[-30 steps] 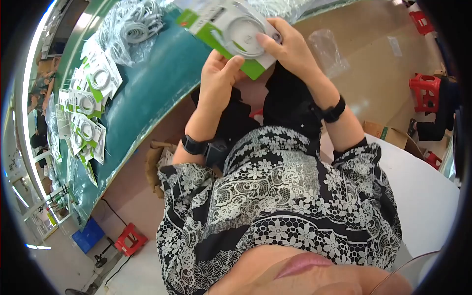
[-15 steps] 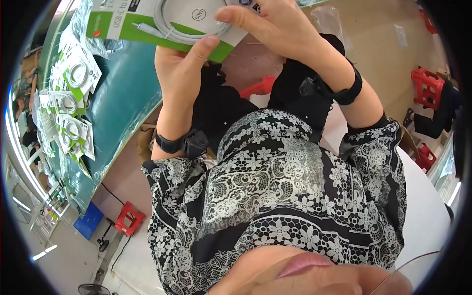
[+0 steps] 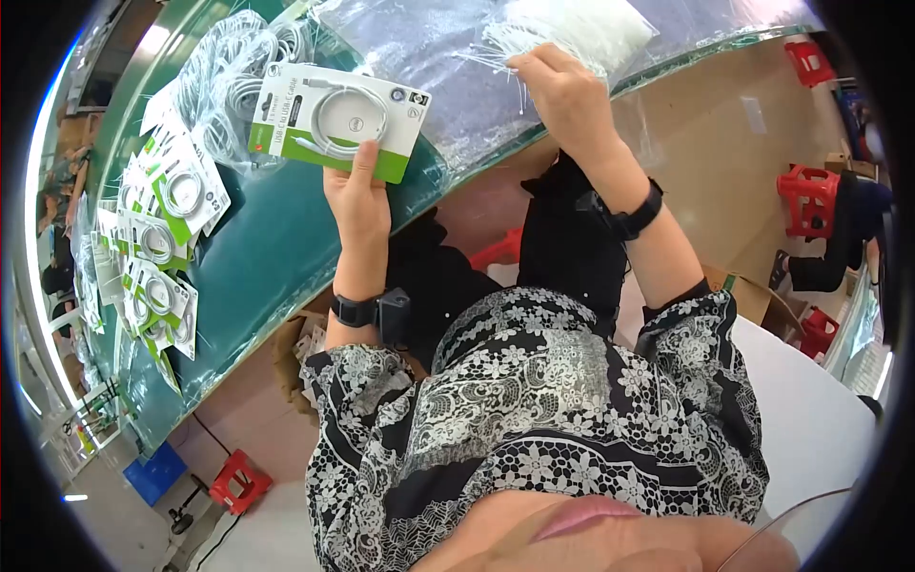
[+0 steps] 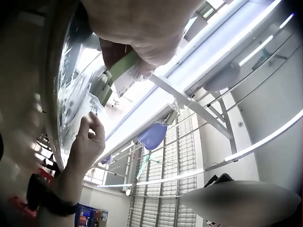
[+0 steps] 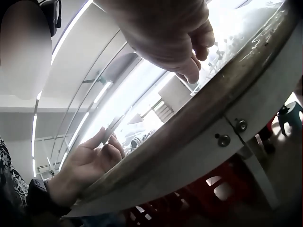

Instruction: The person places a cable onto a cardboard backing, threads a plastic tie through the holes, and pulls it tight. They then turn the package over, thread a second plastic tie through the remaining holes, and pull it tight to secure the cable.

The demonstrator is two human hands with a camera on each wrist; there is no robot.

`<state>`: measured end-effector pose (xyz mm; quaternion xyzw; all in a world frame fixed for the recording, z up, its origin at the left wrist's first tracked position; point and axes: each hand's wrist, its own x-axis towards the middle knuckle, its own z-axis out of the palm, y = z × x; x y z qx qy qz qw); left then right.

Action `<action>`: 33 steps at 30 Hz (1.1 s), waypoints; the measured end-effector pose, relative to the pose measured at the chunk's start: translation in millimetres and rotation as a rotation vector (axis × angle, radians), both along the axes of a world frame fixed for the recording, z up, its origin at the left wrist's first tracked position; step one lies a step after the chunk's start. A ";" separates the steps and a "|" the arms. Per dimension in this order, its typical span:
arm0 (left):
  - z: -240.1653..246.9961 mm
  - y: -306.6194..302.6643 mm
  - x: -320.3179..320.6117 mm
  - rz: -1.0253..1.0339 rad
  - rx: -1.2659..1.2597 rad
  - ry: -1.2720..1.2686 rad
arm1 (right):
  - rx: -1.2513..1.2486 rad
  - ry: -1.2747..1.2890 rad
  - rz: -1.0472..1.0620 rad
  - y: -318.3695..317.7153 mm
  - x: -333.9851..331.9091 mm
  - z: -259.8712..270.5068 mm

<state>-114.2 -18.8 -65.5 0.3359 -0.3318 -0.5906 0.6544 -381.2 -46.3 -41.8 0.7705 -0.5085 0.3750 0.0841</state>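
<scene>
My left hand [image 3: 360, 205] holds a USB-C cable package [image 3: 341, 119], thumb on its front and fingers behind it. The package is a white and green card with a coiled white cable on its face. In the left wrist view, only an edge of the green and white card [image 4: 124, 71] shows beside the hand. My right hand [image 3: 570, 100] is at a loose bundle of thin white cable ties [image 3: 553, 38], fingers bent and pinching at their near ends. In the right wrist view, its curled fingertips [image 5: 191, 73] are right at the ties.
Several packaged cables [image 3: 157, 238] are heaped on the left of the green table [image 3: 243, 272]. Behind the held package lies a pile of coiled white cables [image 3: 224, 71] in clear plastic. Clear plastic sheeting [image 3: 410, 43] covers the table near the ties. Red stools [image 3: 808, 202] stand on the floor.
My right hand has let go of the package and moved to the cable ties. My left hand keeps the package, now farther out over the table, its printed face turned up.
</scene>
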 end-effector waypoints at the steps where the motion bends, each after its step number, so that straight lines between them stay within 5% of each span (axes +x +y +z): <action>1: 0.3 1.4 0.6 -0.011 0.007 0.010 | -0.005 0.066 -0.041 -3.5 3.4 -1.8; 6: -1.5 -0.6 5.6 -0.100 0.026 0.061 | 0.038 0.290 -0.089 -18.7 14.1 -0.3; 11: 2.3 0.6 -0.5 -0.106 0.018 -0.003 | 0.047 0.099 0.078 -15.5 36.9 13.6; 15: 9.0 6.3 -0.8 -0.200 0.028 0.208 | 0.148 -0.179 0.124 18.2 56.6 44.8; 18: 13.1 14.0 -8.9 -0.433 0.038 0.653 | 0.074 -0.409 0.203 47.8 55.2 66.5; 21: 26.0 18.8 -28.2 -0.575 0.040 0.978 | 0.270 -0.539 0.341 69.0 48.3 77.5; 25: 40.5 19.9 -49.0 -0.723 0.087 1.356 | 0.404 -0.688 0.244 84.3 53.9 72.6; 33: 59.3 22.7 -64.6 -0.818 0.107 1.619 | 0.078 -0.387 0.297 83.6 39.1 82.7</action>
